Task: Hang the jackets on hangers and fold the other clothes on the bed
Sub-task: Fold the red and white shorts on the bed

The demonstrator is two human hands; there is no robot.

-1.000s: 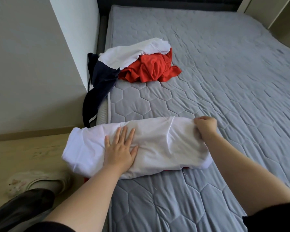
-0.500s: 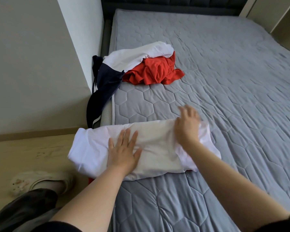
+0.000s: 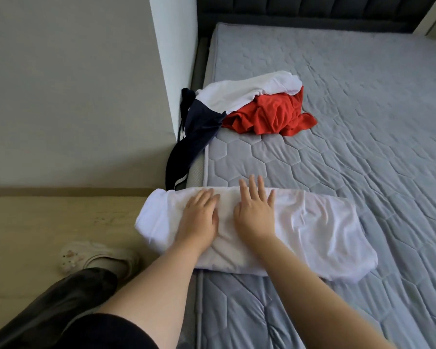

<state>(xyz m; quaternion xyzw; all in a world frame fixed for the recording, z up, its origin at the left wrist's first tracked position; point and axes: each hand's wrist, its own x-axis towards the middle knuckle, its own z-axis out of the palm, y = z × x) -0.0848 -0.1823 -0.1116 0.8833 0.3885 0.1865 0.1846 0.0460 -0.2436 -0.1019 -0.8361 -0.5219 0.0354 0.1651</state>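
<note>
White garment (image 3: 312, 235) lies part-folded at the bed (image 3: 363, 152) near edge; left hand (image 3: 199, 220) and right hand (image 3: 254, 217) press it flat, grip wide open. Heap (image 3: 269, 117) of red, white and navy clothes awaits.

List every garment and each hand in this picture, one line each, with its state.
Long white cloth garment: folded, left end overhanging the grey quilted mattress.
Left hand: open, flat on it.
Right hand: open, flat on it.
Red cloth garment: crumpled, unfolded.
Second white cloth garment: unfolded, draped over the red one.
Navy white-striped cloth garment: unfolded, hanging off the bedside.
</note>
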